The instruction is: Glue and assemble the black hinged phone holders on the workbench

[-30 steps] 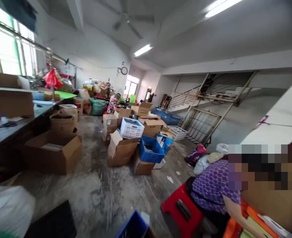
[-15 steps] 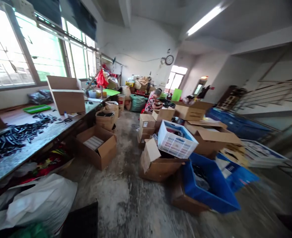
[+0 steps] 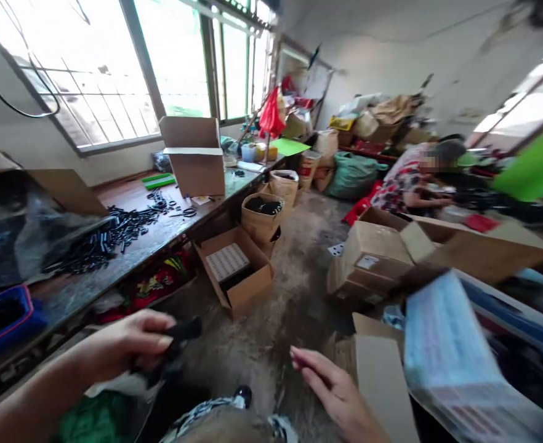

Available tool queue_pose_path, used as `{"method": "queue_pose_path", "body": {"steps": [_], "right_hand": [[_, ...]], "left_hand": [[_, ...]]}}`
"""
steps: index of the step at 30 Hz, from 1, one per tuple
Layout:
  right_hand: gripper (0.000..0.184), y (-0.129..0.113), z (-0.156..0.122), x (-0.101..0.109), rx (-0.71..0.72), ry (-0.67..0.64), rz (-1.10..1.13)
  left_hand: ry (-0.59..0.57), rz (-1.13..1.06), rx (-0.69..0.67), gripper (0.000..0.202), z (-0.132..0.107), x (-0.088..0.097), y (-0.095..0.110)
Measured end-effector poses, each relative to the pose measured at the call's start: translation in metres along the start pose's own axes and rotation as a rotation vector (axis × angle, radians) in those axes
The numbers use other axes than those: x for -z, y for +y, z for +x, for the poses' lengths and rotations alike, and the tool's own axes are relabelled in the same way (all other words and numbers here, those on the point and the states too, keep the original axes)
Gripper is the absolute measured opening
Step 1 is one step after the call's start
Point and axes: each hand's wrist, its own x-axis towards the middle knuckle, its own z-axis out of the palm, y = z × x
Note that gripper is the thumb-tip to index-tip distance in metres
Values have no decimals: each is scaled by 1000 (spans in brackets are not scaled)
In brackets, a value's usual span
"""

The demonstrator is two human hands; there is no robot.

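My left hand [image 3: 135, 344] is closed around a black object [image 3: 183, 332], too blurred to name, with part of it hanging below the fingers. My right hand [image 3: 329, 384] is at the lower middle, its fingers stretched forward and nothing visible in them. It is close to the raised flap of a cardboard carton [image 3: 382, 381]. Between and below my hands appears a rounded brownish-grey form with a patterned edge [image 3: 207, 411]. Many small black parts [image 3: 114, 237] lie heaped on the workbench [image 3: 160, 246] at left, with scissors [image 3: 188, 213] near them.
An open carton [image 3: 253, 289] with a white gridded box stands on the floor by the bench. A white plastic crate [image 3: 447, 344] and stacked cartons [image 3: 368, 258] crowd the right. A blue bin [image 3: 36, 320] sits at left. A seated person [image 3: 401, 178] works farther back.
Both hands have come into view, the left with the black object. The view has swung left and moved forward, so the bench and the seated person appear larger.
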Motion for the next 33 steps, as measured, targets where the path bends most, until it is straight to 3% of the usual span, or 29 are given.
{"method": "queue_pose_path", "body": {"steps": [2, 5, 8, 11, 14, 17, 21, 25, 29, 33], "right_hand": [[39, -25, 87, 10, 172, -78, -13], [46, -50, 209, 61, 358, -121, 3], [50, -66, 321, 135, 449, -74, 6], [49, -80, 422, 215, 453, 11, 161], [44, -94, 509, 301, 403, 63, 282], [42, -102, 584, 385, 346, 134, 344], [41, -105, 664, 482, 332, 127, 344], [42, -87, 718, 574, 281, 60, 156], [43, -13, 748, 667, 34, 202, 65], [38, 77, 751, 745, -269, 396, -110]], "left_hand": [[-45, -91, -31, 27, 80, -11, 45], [-88, -144, -139, 21, 209, -45, 118], [-112, -140, -266, 20, 336, -86, 189], [-134, -148, -326, 24, 456, -128, 255], [-158, -186, -341, 29, 568, -166, 320], [-200, -199, -324, 33, 665, -197, 381], [-341, -159, -251, 30, 771, -220, 449], [-504, -31, -186, 24, 864, -223, 507], [-501, 174, -132, 25, 961, -218, 572], [-447, 438, -115, 29, 1064, -220, 644]]}}
